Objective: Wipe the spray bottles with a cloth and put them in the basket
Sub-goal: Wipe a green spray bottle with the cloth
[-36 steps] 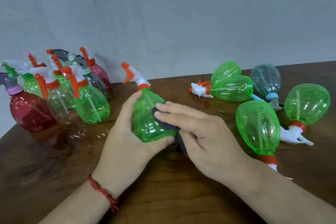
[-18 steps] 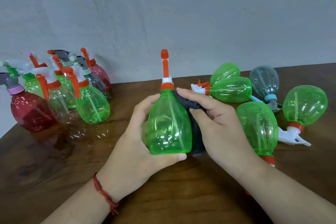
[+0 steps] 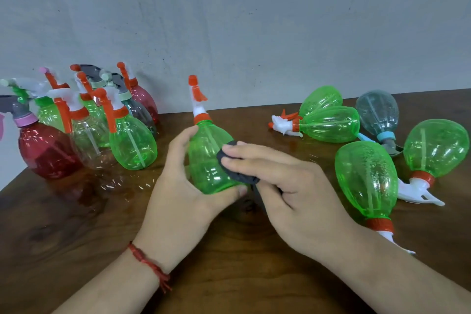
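Now the left hand (image 3: 183, 194) grips a green spray bottle (image 3: 207, 160) in the middle of the view, over the brown wooden counter (image 3: 76, 224). The thumb lies under the bottom of the bottle and the other fingers are curled round its far side. I cannot tell if the bottom touches the counter. The bottle is tilted, and its orange and white spray head (image 3: 197, 99) points up and a little to the left.

The right hand (image 3: 293, 196) holds a dark cloth (image 3: 237, 171) against the right side of this bottle. Its long fingers lie almost straight over the cloth and press it on the plastic, while the thumb pinches the rest of the cloth from below. A red thread (image 3: 150, 265) is tied round the left wrist.

On the left, close to the grey wall (image 3: 229, 20), a group of standing bottles (image 3: 133, 145) is packed together: several green ones, red ones and a clear one.

On the right, five lying bottles (image 3: 331, 123) rest on their sides on the counter, four green and one grey-blue. The nearest green one is just beside the right wrist.
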`<state>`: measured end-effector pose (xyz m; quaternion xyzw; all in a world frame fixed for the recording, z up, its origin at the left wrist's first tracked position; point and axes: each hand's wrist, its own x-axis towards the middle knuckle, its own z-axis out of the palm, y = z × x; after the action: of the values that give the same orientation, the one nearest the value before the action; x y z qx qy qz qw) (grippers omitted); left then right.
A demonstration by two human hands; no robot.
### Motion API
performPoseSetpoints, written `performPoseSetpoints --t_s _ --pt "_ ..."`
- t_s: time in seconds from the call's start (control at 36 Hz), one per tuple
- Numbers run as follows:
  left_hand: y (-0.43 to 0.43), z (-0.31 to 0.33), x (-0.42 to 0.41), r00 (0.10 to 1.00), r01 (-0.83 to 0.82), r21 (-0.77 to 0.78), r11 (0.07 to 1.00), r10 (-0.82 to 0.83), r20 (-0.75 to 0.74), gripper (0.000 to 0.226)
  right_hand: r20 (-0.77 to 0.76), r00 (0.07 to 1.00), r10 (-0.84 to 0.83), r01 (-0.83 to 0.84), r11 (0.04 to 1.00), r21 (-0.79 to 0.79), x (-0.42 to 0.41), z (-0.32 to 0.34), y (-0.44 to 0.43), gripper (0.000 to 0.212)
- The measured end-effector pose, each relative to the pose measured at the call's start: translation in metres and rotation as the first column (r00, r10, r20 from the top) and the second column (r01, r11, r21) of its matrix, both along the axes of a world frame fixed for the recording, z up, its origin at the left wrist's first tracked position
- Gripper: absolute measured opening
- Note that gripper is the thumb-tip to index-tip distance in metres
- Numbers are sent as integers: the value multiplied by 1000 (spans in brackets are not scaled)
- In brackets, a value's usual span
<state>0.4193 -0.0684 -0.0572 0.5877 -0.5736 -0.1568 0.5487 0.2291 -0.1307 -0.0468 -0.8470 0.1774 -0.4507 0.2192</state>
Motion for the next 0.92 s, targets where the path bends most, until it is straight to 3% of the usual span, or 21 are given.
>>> performPoseSetpoints --t_s 0.11,0.28,0.39,0.47,0.61,0.78,0.92 --pt "-1 2 5 998 -17 36 999 19 -58 108 -32 999 26 -27 999 -27 0 0 2 55" --pt "-1 0 2 995 45 -21 999 -43 86 110 28 998 -51 51 999 16 1 1 0 58" --pt "1 0 -4 949 103 -76 992 -75 308 109 109 985 -134 118 982 146 1 3 -6 57" --pt "2 2 -10 917 156 -106 982 -104 384 104 189 969 -162 86 930 356 -1 6 -10 50" --pt "6 2 -6 961 224 -26 974 -216 172 123 279 945 -172 -16 827 562 -2 9 -12 45" --pt "4 -1 -6 952 302 17 953 -302 53 116 286 948 -138 -19 875 484 1 5 -9 48" --pt "1 -2 -5 936 251 -51 967 -228 269 107 217 966 -142 60 937 343 0 2 -10 54"
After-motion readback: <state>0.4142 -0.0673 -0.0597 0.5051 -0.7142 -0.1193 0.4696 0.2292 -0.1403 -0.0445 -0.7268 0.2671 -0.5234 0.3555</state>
